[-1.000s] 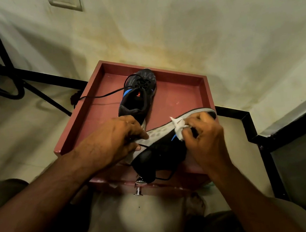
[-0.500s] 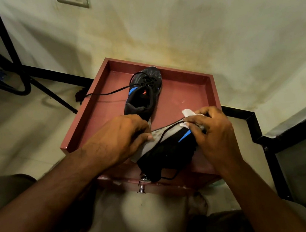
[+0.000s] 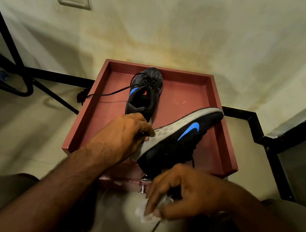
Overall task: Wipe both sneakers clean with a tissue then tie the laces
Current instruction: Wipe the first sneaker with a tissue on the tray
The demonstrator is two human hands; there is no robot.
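While the red tray (image 3: 221, 126) carries both sneakers, the nearer sneaker (image 3: 180, 137) is tipped on its side across the tray's near right part, grey sole turned up, and is gripped at the heel by the left hand (image 3: 124, 136); the far sneaker (image 3: 145, 91) stands upright behind it, one lace (image 3: 107, 93) trailing over the left rim. For a clean wipe, the heel should be kept pinned so the shoe is not rolled, and the tissue (image 3: 148, 213), pinched in the right hand (image 3: 182, 191) just before the tray, is best refolded to an unused face and drawn along the sole edge.
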